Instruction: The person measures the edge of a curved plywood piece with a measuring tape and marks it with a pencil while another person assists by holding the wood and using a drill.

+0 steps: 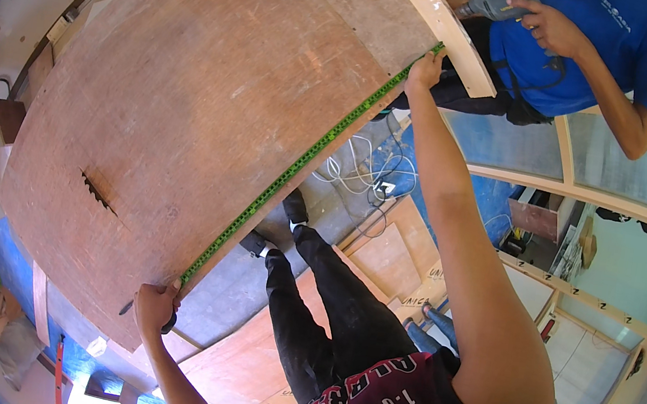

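A large plywood panel [173, 98] fills the upper left, with a green tape measure [304, 162] stretched along its near edge. My left hand [156, 307] is closed on the tape measure's dark case at the panel's lower corner. My right hand [424, 71] grips the tape's far end at the panel's edge, beside a pale wooden batten [461, 48]. A dark toothed blade [97, 191] shows through a slit in the panel's surface.
At upper right a co-worker in a blue shirt [578, 39] holds a grey drill [492, 2]. Looped cables [353, 169] and leaning boards [385, 260] lie below the panel's edge. Framed translucent panels [620, 153] stand right; a red level [60, 372] is at lower left.
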### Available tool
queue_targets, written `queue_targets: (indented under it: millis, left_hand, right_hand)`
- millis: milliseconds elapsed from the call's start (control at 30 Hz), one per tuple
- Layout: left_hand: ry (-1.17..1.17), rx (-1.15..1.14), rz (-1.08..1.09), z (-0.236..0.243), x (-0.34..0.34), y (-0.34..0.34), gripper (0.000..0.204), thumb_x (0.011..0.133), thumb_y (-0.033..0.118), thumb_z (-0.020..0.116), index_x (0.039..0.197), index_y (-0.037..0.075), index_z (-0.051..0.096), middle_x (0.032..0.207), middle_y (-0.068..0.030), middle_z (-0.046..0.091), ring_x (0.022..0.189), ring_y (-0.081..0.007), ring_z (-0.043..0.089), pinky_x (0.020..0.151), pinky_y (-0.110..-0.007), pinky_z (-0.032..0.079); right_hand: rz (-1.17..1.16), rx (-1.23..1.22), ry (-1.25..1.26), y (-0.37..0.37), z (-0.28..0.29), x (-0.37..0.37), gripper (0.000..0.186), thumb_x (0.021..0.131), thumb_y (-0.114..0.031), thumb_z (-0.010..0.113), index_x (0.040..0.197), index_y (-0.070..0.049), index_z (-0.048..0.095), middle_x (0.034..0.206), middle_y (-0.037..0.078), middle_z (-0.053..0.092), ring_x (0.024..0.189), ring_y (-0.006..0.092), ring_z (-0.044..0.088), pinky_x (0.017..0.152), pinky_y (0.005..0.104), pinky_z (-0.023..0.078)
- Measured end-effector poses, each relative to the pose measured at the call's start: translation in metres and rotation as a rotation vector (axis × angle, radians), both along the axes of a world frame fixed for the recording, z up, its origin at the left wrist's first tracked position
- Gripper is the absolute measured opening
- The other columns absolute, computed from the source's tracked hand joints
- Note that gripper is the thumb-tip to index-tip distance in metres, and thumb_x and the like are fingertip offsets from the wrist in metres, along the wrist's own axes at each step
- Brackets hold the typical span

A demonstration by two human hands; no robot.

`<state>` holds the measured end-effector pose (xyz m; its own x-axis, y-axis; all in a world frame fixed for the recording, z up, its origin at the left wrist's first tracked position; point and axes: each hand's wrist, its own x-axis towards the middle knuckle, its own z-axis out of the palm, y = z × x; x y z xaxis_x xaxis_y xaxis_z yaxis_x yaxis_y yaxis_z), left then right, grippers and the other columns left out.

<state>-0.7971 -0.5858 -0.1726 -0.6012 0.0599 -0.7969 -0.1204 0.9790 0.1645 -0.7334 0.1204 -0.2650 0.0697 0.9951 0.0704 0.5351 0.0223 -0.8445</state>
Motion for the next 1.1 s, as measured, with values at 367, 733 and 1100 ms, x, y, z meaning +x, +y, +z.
queue_targets:
  millis: [367, 733, 1100]
  left_hand:
    - [-0.006, -0.022, -0.007, 0.004, -0.002, 0.003, 0.048, 0.087, 0.047, 0.072, 0.062, 0.007, 0.076, 0.058, -0.0082, 0.069, 0.061, -0.0248, 0.070, 0.065, -0.040, 0.054]
    - [-0.010, -0.045, -0.002, 0.003, -0.003, -0.001, 0.049, 0.088, 0.049, 0.072, 0.061, 0.008, 0.076, 0.056, -0.0070, 0.068, 0.059, -0.0233, 0.070, 0.064, -0.039, 0.054]
    - [-0.006, -0.022, 0.000, 0.003, -0.002, 0.001, 0.051, 0.088, 0.049, 0.072, 0.061, 0.007, 0.076, 0.056, -0.0072, 0.068, 0.058, -0.0232, 0.069, 0.063, -0.039, 0.053]
  right_hand:
    - [0.002, -0.013, 0.028, 0.007, -0.005, 0.002, 0.054, 0.105, -0.025, 0.044, 0.158, -0.011, 0.040, 0.151, 0.020, 0.053, 0.133, 0.0358, 0.056, 0.113, 0.0416, 0.043]
    - [0.008, -0.022, 0.066, -0.002, -0.005, -0.004, 0.054, 0.105, -0.022, 0.043, 0.157, -0.010, 0.040, 0.152, 0.019, 0.052, 0.134, 0.0354, 0.055, 0.113, 0.0410, 0.043]
    - [0.008, -0.041, 0.045, 0.000, -0.003, -0.003, 0.056, 0.104, -0.025, 0.040, 0.157, -0.008, 0.041, 0.151, 0.021, 0.053, 0.133, 0.0388, 0.055, 0.114, 0.0429, 0.041]
